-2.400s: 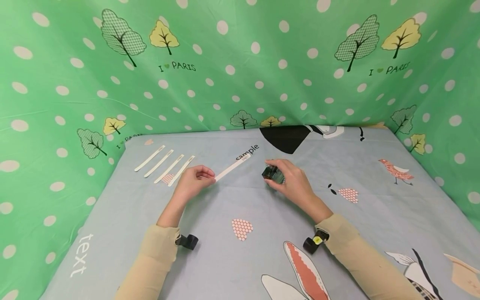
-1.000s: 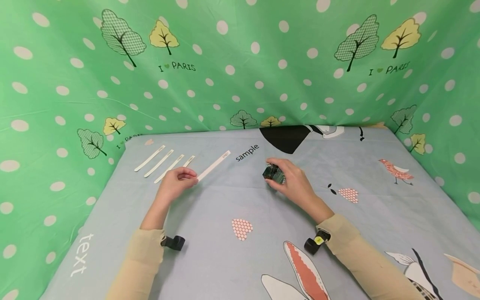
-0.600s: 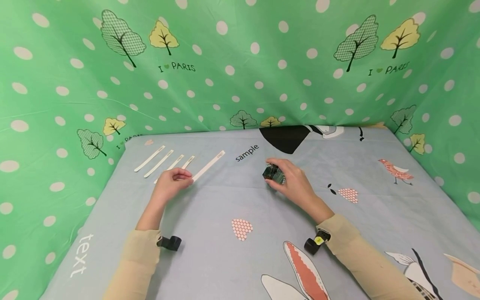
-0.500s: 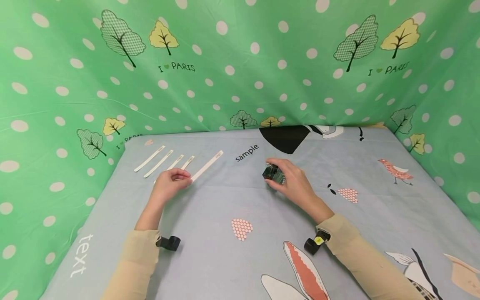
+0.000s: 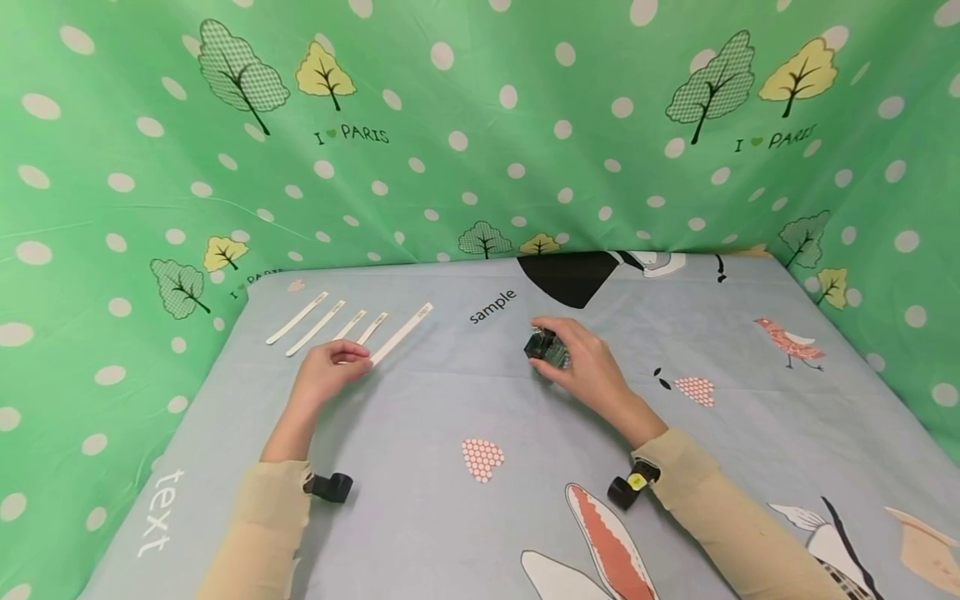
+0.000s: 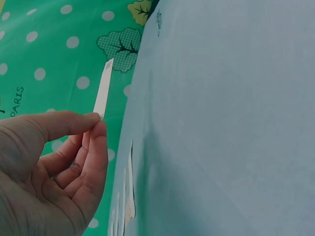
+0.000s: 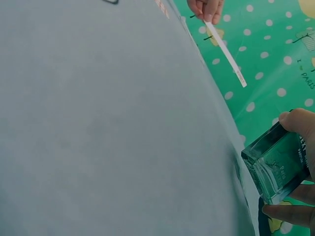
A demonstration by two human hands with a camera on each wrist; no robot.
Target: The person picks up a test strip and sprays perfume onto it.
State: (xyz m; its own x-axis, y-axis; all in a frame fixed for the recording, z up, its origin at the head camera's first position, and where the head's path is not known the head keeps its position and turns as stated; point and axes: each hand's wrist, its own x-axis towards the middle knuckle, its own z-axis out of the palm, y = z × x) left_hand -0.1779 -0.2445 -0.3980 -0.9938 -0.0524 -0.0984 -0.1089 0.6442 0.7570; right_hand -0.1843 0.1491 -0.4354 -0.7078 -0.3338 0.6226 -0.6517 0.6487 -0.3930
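Observation:
My left hand (image 5: 330, 371) pinches one end of a white perfume test strip (image 5: 402, 333) between thumb and forefinger. In the left wrist view this strip (image 6: 103, 88) points away from the fingertips, held above the cloth. Small print marks its far end. My right hand (image 5: 590, 364) grips a dark green glass perfume bottle (image 5: 553, 350) by its sides, thumb on one side and fingers on the other. The right wrist view shows the tilted bottle (image 7: 278, 164) with lettering on its glass, partly hidden by the hand. The two hands are apart.
Several similar strips, such as the leftmost strip (image 5: 297, 318), lie slanted in a row on the blue-grey printed cloth (image 5: 420, 433); my left hand covers the lower ends of some. A green dotted curtain (image 5: 450, 108) rises behind the table.
My left hand has carried its test strip leftward, toward the row of strips, and covers part of that row. My right hand and the perfume bottle have stayed nearly still.

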